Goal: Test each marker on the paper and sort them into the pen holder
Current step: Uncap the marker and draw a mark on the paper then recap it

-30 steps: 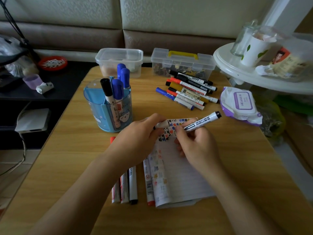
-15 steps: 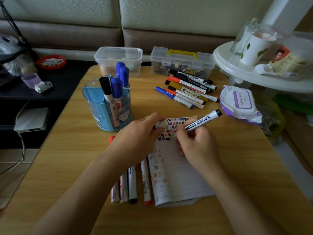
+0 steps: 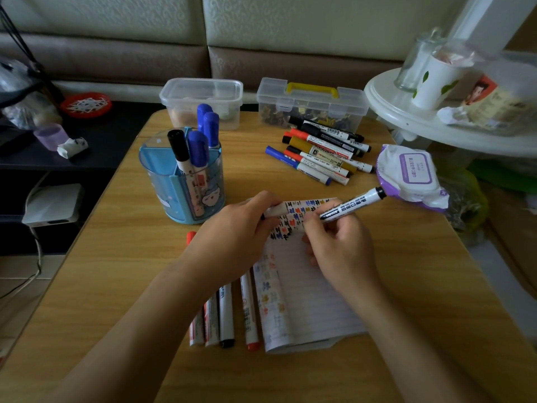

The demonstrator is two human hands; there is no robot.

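Observation:
My right hand (image 3: pixel 340 245) grips a white marker with a black end (image 3: pixel 354 203), its tip down on the top of the lined paper (image 3: pixel 308 286), where several coloured test marks show. My left hand (image 3: pixel 232 237) pinches a short white cylinder (image 3: pixel 276 211) at the paper's top left corner; what it is I cannot tell. The blue pen holder (image 3: pixel 162 175) stands left of the paper with three blue-capped markers and one black-capped marker in it. A pile of several markers (image 3: pixel 319 155) lies at the back. Several more markers (image 3: pixel 226 315) lie in a row left of the paper, partly under my left forearm.
Two clear plastic boxes (image 3: pixel 203 97) (image 3: pixel 311 103) stand at the table's far edge. A wet-wipes pack (image 3: pixel 412 173) lies at the right edge. A white round shelf (image 3: pixel 406 123) with a cup and jars overhangs the back right corner. A low black stand is on the left.
The marker in my right hand has shifted very slightly over the top of the paper. My left hand has stayed where it was.

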